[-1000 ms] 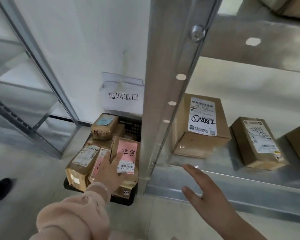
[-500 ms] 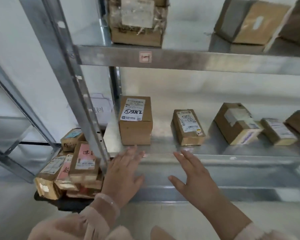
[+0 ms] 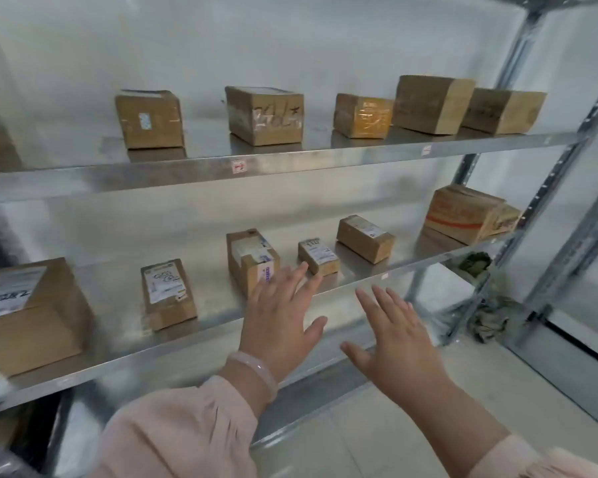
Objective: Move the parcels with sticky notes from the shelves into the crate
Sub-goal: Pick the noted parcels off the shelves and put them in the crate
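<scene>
Gleaming steel shelf (image 3: 114, 298), boxy cardboard parcels (image 3: 168, 294)

Facing me, upper galvanised steel shelf (image 3: 290, 163), row of brown cardboard parcels (image 3: 265, 115) along it, lower steel shelf (image 3: 187, 343) nearer me, six cardboard boxes (image 3: 168, 294) spaced apart on it

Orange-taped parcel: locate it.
The orange-taped parcel sits on the upper shelf, right of centre in the head view, between the scribbled parcel and a taller box.

White wall (image 3: 290, 46) behind galvanised steel shelving rack (image 3: 290, 160), perforated uprights (image 3: 551, 179); pale tiled floor (image 3: 377, 436) below, dark crumpled cloth (image 3: 489, 322) by the right post; soft, even light.
</scene>
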`<state>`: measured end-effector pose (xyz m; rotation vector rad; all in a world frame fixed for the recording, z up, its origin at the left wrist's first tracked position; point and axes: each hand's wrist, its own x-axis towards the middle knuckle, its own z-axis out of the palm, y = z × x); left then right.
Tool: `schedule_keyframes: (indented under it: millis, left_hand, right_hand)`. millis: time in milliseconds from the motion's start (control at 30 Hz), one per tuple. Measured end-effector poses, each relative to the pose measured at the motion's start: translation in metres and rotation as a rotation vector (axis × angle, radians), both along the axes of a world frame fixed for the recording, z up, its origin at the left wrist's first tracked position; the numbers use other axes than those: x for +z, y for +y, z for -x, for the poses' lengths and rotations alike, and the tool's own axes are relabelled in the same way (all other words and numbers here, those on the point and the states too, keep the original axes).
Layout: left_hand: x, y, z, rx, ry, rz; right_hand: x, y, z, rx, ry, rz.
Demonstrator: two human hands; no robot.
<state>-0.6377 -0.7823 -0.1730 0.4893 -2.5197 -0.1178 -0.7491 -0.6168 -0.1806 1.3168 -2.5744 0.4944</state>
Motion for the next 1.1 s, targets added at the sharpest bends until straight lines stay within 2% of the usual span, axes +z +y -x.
schedule_keyframes:
  millis: [300, 500, 767, 1100]
  left_hand:
    - [0.012, 0.088, 0.154, -0.286, 0.01, -0.015]
    - [-0.006, 0.107, 0.266, -0.418, 0.022, -0.057]
    - [-0.027, 0.071, 0.42, -0.445, -0.085, -0.093]
    - [-0.039, 0.048, 0.552, -0.431, -0.122, -0.216]
  right_hand:
    - [0.001, 0.108, 0.107, -0.277, -0.023, 0.068]
    - [-0.012, 0.144, 0.192, -0.424, -0.026, 0.075]
    - [-0.014, 0.114, 0.341, -0.459, -0.092, 0.042]
    - [-0.019, 0.085, 0.473, -0.43, -0.14, 0.042]
